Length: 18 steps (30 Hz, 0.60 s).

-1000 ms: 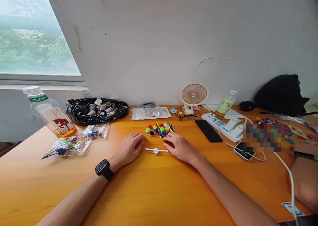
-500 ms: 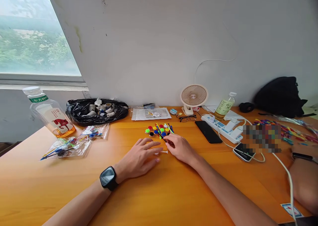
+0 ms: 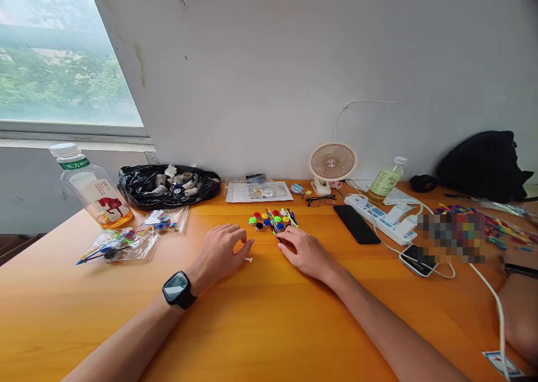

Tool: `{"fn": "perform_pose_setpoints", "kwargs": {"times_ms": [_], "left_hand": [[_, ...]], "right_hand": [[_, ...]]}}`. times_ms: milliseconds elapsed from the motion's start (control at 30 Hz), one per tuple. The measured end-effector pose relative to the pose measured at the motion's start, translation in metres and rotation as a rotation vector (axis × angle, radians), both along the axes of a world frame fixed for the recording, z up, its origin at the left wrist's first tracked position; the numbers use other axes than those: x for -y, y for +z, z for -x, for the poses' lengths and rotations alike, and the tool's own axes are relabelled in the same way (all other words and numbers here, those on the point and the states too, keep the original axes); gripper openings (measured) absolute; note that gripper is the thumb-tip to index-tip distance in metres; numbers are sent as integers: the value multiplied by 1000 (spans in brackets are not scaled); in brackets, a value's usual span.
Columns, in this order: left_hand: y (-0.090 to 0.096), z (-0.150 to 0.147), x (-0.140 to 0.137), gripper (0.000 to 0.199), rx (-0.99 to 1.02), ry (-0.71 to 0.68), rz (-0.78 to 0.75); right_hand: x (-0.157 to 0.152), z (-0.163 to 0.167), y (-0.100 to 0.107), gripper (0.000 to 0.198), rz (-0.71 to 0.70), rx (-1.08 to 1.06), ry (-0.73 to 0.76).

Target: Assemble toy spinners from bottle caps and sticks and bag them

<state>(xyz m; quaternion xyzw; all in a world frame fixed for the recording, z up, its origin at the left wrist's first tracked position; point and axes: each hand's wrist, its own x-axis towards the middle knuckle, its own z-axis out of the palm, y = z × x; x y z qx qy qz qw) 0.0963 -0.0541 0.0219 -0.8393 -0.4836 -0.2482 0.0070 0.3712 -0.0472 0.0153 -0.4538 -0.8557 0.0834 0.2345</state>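
Observation:
My left hand (image 3: 221, 251), with a black watch (image 3: 178, 288) on its wrist, rests low over the table with bent fingers and the thumb apart from them. From beneath it sticks out the end of a small white plastic piece (image 3: 249, 259); the rest is hidden. My right hand (image 3: 306, 251) is at the near edge of a pile of thin coloured plastic sticks (image 3: 272, 216). Its fingertips reach the sticks' near ends, and its thumb is spread away. Around the sticks lie several small round plastic pieces, among them a green one (image 3: 252, 220) and a black one (image 3: 259, 226).
On the left are clear bags of parts (image 3: 121, 246), a large bottle (image 3: 90, 189) and a black plastic bag (image 3: 168, 189). A fan (image 3: 333, 162), a phone (image 3: 356, 223), a power strip (image 3: 374, 215) and a smaller bottle (image 3: 384, 183) stand right. Another person's arm (image 3: 521, 298) rests far right.
My left hand has drawn back to the left, and the white piece has shifted left with it. My right thumb has spread from the fingers at the pile. The view has turned slightly left.

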Motion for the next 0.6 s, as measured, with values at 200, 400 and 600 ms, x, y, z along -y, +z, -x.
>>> {"fn": "perform_pose_setpoints", "kwargs": {"times_ms": [200,400,600], "left_hand": [[3,-12,11,55,-139,101,93],[6,-4,6,33,-145,237,71],[-5,14,-5,23,-120,230,-1]], "right_hand": [[0,0,2,7,9,-10,-22],[-2,0,-1,19,17,-16,-42],[-2,0,-1,22,-3,-121,-19]]}}
